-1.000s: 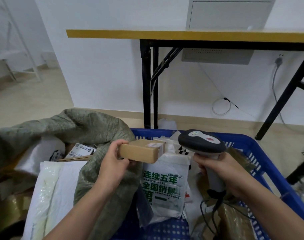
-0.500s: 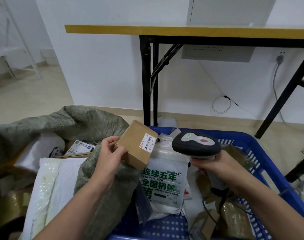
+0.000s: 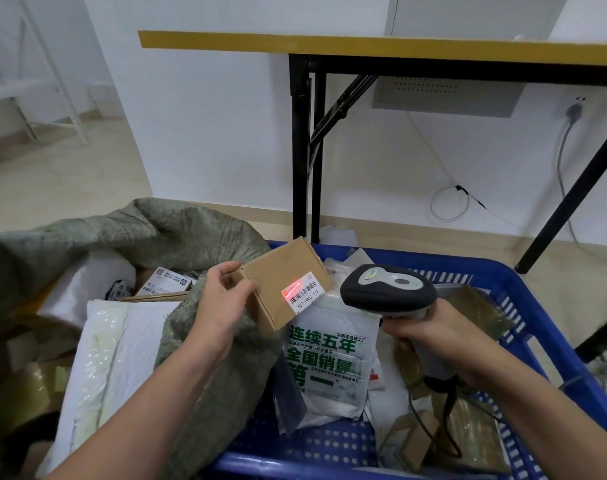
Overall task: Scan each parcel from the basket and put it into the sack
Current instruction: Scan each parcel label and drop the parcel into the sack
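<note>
Scanning is in hand: the fingers of the left hand grip the box between sack and basket, while those of the right hand wrap the scanner (red beam on the label). Next, likely, the box swings left and drops into the sack.

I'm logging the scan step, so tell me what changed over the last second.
The left hand turned the cardboard box from edge-on to label-up. The scanner in the right hand edged toward it, and the label is now lit red. Both hands kept their hold. The sack and basket stayed put.
</note>
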